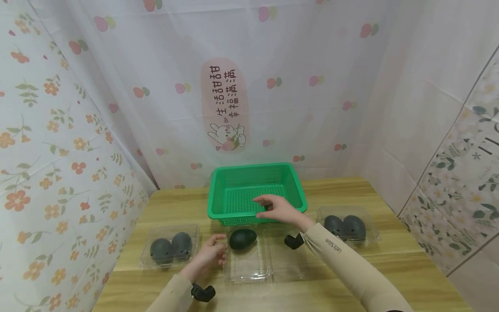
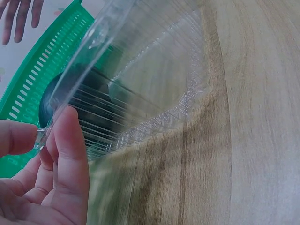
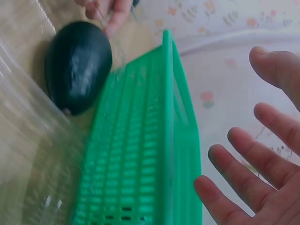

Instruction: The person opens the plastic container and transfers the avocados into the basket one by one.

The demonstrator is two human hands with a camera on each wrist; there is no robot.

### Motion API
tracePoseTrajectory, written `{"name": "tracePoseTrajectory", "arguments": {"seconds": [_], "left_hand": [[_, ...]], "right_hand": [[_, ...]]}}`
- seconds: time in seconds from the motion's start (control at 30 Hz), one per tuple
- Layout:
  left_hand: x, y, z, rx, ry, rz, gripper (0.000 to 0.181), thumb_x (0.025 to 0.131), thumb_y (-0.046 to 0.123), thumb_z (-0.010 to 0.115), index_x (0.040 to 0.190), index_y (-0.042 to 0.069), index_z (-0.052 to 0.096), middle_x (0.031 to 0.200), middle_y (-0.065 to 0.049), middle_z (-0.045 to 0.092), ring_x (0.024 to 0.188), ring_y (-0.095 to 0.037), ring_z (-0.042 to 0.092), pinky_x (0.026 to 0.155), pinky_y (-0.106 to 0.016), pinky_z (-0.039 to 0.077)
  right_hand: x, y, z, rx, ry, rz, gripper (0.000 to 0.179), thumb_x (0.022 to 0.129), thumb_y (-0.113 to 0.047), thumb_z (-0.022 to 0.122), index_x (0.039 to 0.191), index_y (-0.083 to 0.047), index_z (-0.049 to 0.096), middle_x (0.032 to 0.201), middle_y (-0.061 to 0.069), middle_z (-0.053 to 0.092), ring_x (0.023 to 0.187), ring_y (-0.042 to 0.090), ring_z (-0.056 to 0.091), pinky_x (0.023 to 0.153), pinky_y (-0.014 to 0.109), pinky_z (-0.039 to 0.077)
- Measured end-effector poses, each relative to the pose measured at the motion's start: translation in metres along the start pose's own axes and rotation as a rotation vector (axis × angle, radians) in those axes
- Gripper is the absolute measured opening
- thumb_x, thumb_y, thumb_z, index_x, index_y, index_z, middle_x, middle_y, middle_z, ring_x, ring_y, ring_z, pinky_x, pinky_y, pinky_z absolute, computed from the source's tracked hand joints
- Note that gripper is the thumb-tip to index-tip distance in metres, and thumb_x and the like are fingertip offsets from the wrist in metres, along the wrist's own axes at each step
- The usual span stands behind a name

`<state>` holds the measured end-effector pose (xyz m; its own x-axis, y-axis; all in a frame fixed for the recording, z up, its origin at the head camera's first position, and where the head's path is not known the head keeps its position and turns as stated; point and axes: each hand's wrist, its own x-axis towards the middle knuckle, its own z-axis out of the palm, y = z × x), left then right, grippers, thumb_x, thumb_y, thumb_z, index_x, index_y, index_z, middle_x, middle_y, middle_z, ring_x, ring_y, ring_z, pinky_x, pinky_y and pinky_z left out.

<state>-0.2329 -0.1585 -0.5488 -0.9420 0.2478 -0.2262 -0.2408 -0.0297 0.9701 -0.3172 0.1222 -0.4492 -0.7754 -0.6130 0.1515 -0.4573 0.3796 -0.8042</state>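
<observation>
A clear hinged plastic box (image 1: pixel 249 271) lies opened out on the table, with one dark green avocado (image 1: pixel 242 239) in its left half. My left hand (image 1: pixel 213 251) is at that half's left side. Its thumb (image 2: pixel 16 137) and a finger pinch the clear rim, as the left wrist view shows. Behind the box stands a green perforated basket (image 1: pixel 255 167). My right hand (image 1: pixel 282 210) hovers over the basket's front right part, fingers spread and the palm bare in the right wrist view.
At the left stands a closed clear box (image 1: pixel 146 256) with two dark avocados (image 1: pixel 161 250) in it. Another such box (image 1: pixel 368 216) with two avocados (image 1: pixel 354 227) is at the right. Patterned curtains (image 1: pixel 312 108) hang behind and beside the wooden table (image 1: pixel 390 251).
</observation>
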Motion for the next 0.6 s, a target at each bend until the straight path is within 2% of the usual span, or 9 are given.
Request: {"name": "tracePoseTrajectory", "arguments": {"seconds": [0.17, 0.43, 0.6], "left_hand": [[0.000, 0.001, 0.000, 0.005, 0.004, -0.003, 0.046, 0.093, 0.004, 0.050, 0.135, -0.007, 0.032, 0.078, -0.005, 0.047, 0.063, -0.012, 0.050, 0.053, -0.025, 0.050], [-0.001, 0.001, 0.001, 0.011, 0.012, -0.005, 0.046, 0.094, 0.005, 0.049, 0.135, -0.007, 0.032, 0.084, -0.007, 0.049, 0.064, -0.012, 0.051, 0.054, -0.026, 0.051], [-0.001, 0.002, 0.001, 0.011, 0.019, -0.011, 0.046, 0.094, 0.005, 0.049, 0.135, -0.007, 0.033, 0.089, -0.009, 0.050, 0.064, -0.012, 0.052, 0.054, -0.026, 0.051]], "right_hand": [[-0.006, -0.005, 0.015, 0.000, -0.028, -0.024, 0.053, 0.087, -0.026, 0.074, 0.134, -0.011, 0.056, 0.133, 0.007, 0.056, 0.119, 0.031, 0.053, 0.095, 0.050, 0.046], [-0.009, 0.007, 0.047, -0.044, -0.075, -0.044, 0.056, 0.084, -0.021, 0.076, 0.134, -0.005, 0.056, 0.130, 0.011, 0.056, 0.116, 0.035, 0.052, 0.089, 0.054, 0.048], [-0.006, 0.012, 0.058, -0.120, -0.070, -0.060, 0.055, 0.083, -0.020, 0.077, 0.132, -0.005, 0.057, 0.129, 0.010, 0.056, 0.114, 0.033, 0.053, 0.084, 0.045, 0.050]]}}
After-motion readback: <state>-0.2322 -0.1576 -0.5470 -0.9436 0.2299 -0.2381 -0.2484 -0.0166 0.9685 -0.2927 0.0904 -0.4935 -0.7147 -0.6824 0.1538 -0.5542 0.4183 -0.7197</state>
